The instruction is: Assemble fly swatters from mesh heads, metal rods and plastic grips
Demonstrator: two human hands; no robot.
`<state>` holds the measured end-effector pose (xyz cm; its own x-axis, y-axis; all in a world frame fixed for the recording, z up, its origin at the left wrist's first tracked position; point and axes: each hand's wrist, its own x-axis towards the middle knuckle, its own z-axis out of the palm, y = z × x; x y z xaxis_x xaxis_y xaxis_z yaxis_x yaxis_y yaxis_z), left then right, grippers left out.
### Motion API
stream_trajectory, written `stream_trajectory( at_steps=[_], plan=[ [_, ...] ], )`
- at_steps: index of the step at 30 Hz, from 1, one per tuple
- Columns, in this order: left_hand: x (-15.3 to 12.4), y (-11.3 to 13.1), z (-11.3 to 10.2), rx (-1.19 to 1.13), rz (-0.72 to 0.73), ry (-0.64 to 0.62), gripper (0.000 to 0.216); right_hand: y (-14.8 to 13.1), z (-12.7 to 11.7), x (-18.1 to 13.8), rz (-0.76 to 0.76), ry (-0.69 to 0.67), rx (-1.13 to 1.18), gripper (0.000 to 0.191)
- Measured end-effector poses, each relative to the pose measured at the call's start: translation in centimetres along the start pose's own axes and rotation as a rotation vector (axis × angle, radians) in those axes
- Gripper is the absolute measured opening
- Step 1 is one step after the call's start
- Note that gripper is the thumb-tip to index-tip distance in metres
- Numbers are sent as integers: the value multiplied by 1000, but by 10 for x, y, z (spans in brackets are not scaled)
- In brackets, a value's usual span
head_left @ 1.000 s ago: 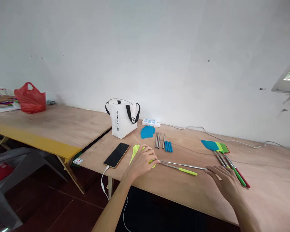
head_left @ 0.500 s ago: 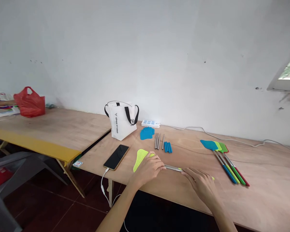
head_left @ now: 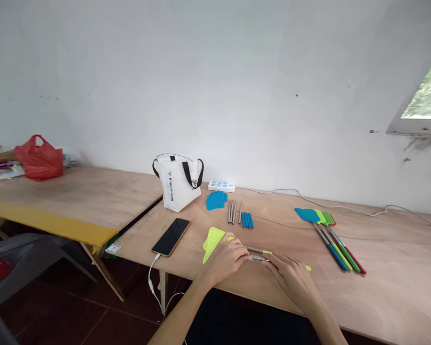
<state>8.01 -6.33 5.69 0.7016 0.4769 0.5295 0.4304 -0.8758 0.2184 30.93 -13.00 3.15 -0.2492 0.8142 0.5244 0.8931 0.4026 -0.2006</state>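
Note:
Low over the front of the table, my left hand (head_left: pixel 225 256) is closed around the neck end of a yellow-green fly swatter (head_left: pixel 211 243). Its perforated head sticks out to the left. Two metal rods (head_left: pixel 255 249) run from this hand toward my right hand (head_left: pixel 289 274), which is closed over their other ends. Yellow-green grip parts show at its fingers and beyond it; how the fingers hold them is hidden. Behind lie blue swatter heads (head_left: pixel 216 200), loose metal tubes (head_left: pixel 232 212) and blue handle sleeves (head_left: pixel 247 220).
Several finished-looking fly swatters (head_left: pixel 328 242) lie side by side at right. At left are a phone (head_left: pixel 171 237) on a white cable and a white bag (head_left: pixel 177 184). Near the wall sits a power strip (head_left: pixel 221 186). A red plastic bag (head_left: pixel 40 159) stands on the neighbouring table.
The two metal rods now show spread apart between my hands, where they lay close together before. The yellow-green head appears slightly fanned. The view has shifted a little.

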Motion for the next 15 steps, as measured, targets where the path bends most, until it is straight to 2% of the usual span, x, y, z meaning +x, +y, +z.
stream_trajectory(
  at_steps=[3,6,11,15],
  plan=[
    [1,-5,0,-25,-15,-24,29,4,0,0,-5,-8,-17,38],
    [-2,-15,-9,-31,-40,-10,28,24,-6,-2,-24,24,-27,37],
    [-16,-44,-34,-29,-143,-4,32,102,-21,-23,34,157,-115,45],
    [-22,-56,-40,-37,-164,-35,34,158,-24,-46,46,223,-167,56]
  ],
)
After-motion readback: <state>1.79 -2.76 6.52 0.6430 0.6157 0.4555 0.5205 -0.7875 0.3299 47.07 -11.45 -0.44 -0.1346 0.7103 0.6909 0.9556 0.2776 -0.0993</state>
